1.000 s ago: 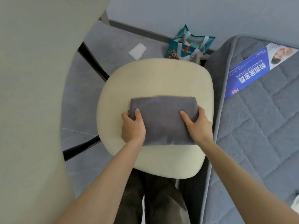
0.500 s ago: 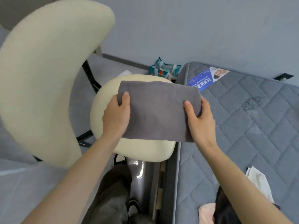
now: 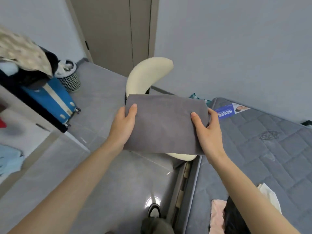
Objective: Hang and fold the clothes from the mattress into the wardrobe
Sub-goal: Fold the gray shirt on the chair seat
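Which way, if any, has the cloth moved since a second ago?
Yes. The cloth lay on the seat; left hand and right hand now hold it raised above it.

Folded cloth [image 3: 166,124] held between left hand [image 3: 124,127] at its left edge and right hand [image 3: 208,132] at its right edge, above chair [image 3: 148,73] seat; backrest behind cloth. Mattress [image 3: 270,157] to right; clothes pile [image 3: 219,215] on its near part. Suitcase [image 3: 50,102] far left, basket [image 3: 69,78] behind it. Door [image 3: 118,31] behind chair
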Demonstrator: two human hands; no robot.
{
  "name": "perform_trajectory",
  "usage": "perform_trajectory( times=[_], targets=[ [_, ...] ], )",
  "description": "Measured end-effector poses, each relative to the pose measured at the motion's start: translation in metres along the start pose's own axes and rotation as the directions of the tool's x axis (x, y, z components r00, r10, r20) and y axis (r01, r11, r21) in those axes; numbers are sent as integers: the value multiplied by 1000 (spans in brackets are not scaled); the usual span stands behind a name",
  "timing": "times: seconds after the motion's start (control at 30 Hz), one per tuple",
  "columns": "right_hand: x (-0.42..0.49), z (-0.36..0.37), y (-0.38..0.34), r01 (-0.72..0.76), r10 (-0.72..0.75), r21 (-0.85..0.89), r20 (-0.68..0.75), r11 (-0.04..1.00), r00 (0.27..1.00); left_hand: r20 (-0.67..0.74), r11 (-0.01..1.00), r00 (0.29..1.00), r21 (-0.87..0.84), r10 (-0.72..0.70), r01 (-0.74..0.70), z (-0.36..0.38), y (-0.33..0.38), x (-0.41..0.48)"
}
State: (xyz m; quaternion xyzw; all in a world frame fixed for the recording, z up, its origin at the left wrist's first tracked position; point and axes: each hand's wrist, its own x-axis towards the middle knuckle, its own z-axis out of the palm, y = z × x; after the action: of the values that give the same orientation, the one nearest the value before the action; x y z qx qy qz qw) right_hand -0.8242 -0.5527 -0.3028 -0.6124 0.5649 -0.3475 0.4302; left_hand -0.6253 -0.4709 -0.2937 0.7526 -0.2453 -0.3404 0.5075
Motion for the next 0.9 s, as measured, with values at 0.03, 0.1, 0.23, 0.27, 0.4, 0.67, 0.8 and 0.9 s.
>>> perform_trajectory(
  times=[0.03, 0.1, 0.23, 0.27, 0.4, 0.67, 0.8, 0.9],
  targets=[
    [-12, 10, -13, 11, -11, 13, 34, 1000, 999, -31, 1000, 1000, 3, -1, 1, -22, 1, -10],
    [-37, 34, -39, 33, -40, 53, 116, 998, 992, -86, 1000, 996, 8, 2, -1, -71, 2, -28],
    [-92, 105, -99, 107, -129, 94, 272, 990, 954, -237, 996, 970, 87, 51, -31, -186, 0, -63],
    [-107, 125, -114, 124, -153, 112, 305, 986, 940, -284, 994, 957, 107, 61, -32, -216, -1, -72],
    [-169, 202, -179, 213, -271, 179, 433, 960, 860, -434, 990, 896, 139, 97, -40, -334, -2, -113],
    [-267, 326, -340, 291, -460, 359, 631, 887, 624, -676, 989, 724, 132, 135, -61, -533, 52, -190],
    [-289, 374, -429, 316, -570, 477, 632, 820, 525, -746, 970, 621, 213, 241, -120, -610, 90, -197],
    [-292, 406, -492, 341, -638, 541, 611, 769, 470, -786, 957, 547, 242, 290, -160, -656, 121, -189]
  ],
)
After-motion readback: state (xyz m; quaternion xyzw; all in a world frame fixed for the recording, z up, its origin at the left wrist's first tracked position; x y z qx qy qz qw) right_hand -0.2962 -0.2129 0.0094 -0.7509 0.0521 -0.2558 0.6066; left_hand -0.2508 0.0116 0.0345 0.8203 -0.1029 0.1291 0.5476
